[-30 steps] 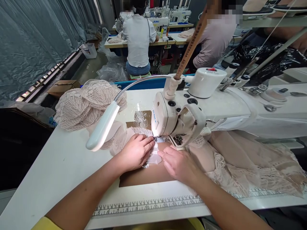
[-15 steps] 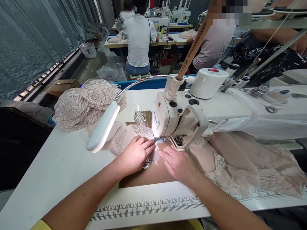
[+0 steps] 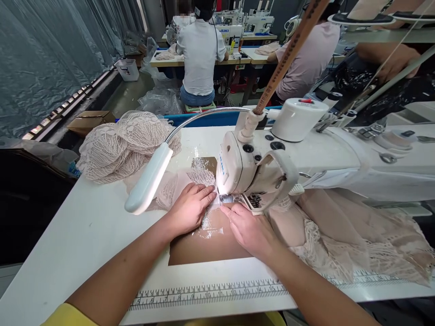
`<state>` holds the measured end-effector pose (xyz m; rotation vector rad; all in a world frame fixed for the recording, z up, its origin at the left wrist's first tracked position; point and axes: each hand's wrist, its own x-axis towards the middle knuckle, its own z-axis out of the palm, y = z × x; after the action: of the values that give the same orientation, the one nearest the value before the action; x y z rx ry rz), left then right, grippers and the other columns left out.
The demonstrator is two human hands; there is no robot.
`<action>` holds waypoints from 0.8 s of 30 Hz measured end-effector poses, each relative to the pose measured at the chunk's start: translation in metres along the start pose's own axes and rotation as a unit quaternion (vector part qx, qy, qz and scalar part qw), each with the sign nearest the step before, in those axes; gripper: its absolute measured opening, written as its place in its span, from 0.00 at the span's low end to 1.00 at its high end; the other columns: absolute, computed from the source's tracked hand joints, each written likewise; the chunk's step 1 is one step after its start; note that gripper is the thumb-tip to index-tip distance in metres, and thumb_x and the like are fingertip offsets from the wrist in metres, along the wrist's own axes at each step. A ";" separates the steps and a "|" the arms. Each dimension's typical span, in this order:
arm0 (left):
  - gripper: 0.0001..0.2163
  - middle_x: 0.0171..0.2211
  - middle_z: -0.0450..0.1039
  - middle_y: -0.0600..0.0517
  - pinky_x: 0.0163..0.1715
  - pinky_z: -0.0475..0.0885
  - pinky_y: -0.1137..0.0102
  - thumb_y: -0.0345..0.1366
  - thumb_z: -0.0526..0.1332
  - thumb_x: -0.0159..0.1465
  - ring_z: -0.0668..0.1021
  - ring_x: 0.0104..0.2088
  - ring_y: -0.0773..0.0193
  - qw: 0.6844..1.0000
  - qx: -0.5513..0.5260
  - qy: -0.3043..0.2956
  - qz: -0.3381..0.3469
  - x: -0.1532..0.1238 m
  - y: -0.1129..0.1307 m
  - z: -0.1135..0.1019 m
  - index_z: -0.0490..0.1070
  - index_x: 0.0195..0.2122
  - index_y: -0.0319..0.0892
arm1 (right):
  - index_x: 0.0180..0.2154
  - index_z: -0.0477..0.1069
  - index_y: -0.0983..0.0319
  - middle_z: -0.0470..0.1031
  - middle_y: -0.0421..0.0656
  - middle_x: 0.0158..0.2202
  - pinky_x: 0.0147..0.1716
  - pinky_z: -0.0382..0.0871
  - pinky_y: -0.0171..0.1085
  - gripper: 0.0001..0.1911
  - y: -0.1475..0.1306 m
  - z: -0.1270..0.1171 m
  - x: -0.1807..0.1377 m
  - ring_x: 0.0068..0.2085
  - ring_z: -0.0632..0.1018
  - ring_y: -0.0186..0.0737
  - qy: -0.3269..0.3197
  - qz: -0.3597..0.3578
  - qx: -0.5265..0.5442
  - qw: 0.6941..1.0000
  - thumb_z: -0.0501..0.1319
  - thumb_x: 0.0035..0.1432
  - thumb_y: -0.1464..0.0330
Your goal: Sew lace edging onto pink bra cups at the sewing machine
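At the needle end of a white sewing machine (image 3: 234, 167), a piece of pale lace fabric (image 3: 201, 177) lies partly under the presser foot (image 3: 226, 198). My left hand (image 3: 190, 206) rests on this fabric with its fingers laid flat, their tips just left of the foot. On the other side, my right hand (image 3: 249, 226) is palm down, its index finger stretched to the front of the foot and its thumb apart. Beneath both hands is a brown sheet (image 3: 210, 253) with shiny clear tape on it. The needle tip is hidden.
A lit gooseneck lamp (image 3: 149, 179) arches over the left side. Bundled lace (image 3: 125, 147) sits at the back left; more pale fabric (image 3: 360, 231) spreads at right. A ruler strip (image 3: 210, 294) runs along the table's front. Several people work beyond.
The fabric between my hands has moved away under the foot, baring more of the taped brown sheet. My left fingers have shifted slightly back and left; my right fingertips are slightly farther forward.
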<state>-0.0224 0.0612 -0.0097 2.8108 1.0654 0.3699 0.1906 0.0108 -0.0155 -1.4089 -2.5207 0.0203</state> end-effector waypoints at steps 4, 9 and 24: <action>0.18 0.52 0.70 0.40 0.54 0.63 0.52 0.28 0.52 0.64 0.69 0.52 0.51 1.000 -0.013 0.022 -0.012 -0.002 -0.002 0.000 0.67 0.55 0.38 | 0.52 0.73 0.60 0.77 0.44 0.34 0.28 0.63 0.33 0.22 -0.001 -0.005 0.000 0.31 0.74 0.36 0.004 0.011 0.030 0.999 0.52 0.59 0.77; 0.17 0.55 0.67 0.40 0.54 0.63 0.52 0.36 0.51 0.67 0.69 0.54 0.50 0.999 -0.010 0.044 -0.027 -0.006 -0.001 -0.001 0.67 0.54 0.39 | 0.50 0.73 0.58 0.78 0.42 0.36 0.32 0.65 0.33 0.18 0.004 -0.009 -0.003 0.32 0.75 0.36 0.037 0.019 0.060 0.997 0.51 0.62 0.73; 0.10 0.43 0.78 0.51 0.51 0.71 0.68 0.27 0.56 0.63 0.76 0.48 0.64 0.977 -0.211 -0.005 -0.010 -0.037 0.016 -0.026 0.77 0.36 0.43 | 0.50 0.71 0.66 0.77 0.50 0.40 0.35 0.71 0.39 0.22 0.009 -0.022 -0.055 0.35 0.78 0.43 -0.056 0.055 -0.143 0.987 0.54 0.54 0.81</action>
<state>-0.0462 0.0255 0.0119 2.4204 0.8872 0.5110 0.2300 -0.0329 -0.0074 -1.6976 -2.6143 -0.2605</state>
